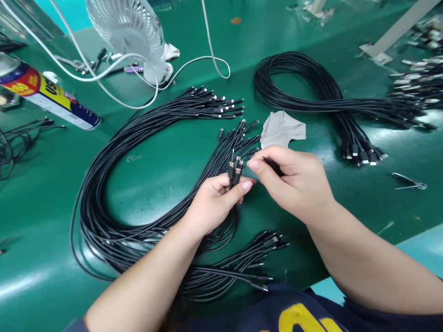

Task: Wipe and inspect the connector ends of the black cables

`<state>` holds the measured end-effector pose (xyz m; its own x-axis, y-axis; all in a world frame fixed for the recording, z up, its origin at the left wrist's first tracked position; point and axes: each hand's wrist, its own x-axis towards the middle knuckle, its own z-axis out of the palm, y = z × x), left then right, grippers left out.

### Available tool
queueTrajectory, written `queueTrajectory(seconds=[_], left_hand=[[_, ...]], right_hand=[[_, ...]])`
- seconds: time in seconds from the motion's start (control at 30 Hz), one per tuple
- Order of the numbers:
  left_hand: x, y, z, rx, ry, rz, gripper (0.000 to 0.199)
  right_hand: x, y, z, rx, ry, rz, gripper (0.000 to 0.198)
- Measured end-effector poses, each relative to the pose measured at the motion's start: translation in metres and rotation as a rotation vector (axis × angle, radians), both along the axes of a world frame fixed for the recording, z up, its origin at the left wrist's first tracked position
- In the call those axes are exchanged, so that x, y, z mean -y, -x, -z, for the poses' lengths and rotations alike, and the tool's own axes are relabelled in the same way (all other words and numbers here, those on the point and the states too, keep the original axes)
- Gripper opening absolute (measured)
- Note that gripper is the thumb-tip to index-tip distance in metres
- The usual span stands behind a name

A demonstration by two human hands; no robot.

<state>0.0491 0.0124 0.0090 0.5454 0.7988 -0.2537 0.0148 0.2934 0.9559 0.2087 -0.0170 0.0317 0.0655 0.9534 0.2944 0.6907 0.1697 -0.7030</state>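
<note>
My left hand (216,198) is closed around several black USB cables, their connector ends (236,169) pointing up above the thumb. Just to the right, my right hand (297,182) is closed in a pinch, with its fingertips beside those connectors. A dark, slim object (274,166) shows inside the right hand; its kind is hidden by the fingers. Behind and below the left hand lies a large looped bundle of black cables (100,193), with plug ends fanned out in separate groups. A grey cloth scrap (282,129) lies just beyond the right hand.
A second coil of black cables (297,69) lies at the back right, near a small metal clip-like tool (410,181). At the back left are a white fan (129,27) with its cord and a tilted spray can (51,94). More connectors (420,78) pile up at the right edge.
</note>
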Motion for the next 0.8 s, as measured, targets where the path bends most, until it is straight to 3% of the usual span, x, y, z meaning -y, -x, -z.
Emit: queueTrajectory(seconds=[0.1,0.2,0.3,0.43,0.63,0.8], left_hand=[[0.000,0.000,0.000,-0.004,-0.077,0.018,0.024],[0.001,0.001,0.000,0.074,0.039,0.031,0.023],[0.000,0.002,0.000,0.161,0.222,0.025,0.022],[-0.002,0.004,0.001,0.206,0.297,0.028,0.023],[-0.004,0.002,-0.002,0.324,0.425,-0.065,0.021],[-0.006,0.002,-0.001,0.352,0.496,-0.093,0.022]], right_hand=[[-0.001,0.004,-0.002,-0.199,0.188,-0.099,0.014],[-0.003,0.004,-0.004,-0.300,0.296,-0.165,0.018],[-0.005,0.001,-0.006,-0.330,0.315,-0.193,0.022],[-0.005,-0.003,-0.006,-0.331,0.258,-0.195,0.021],[0.001,-0.001,-0.006,-0.010,0.012,-0.128,0.005],[0.008,-0.001,-0.002,0.365,-0.080,-0.139,0.016]])
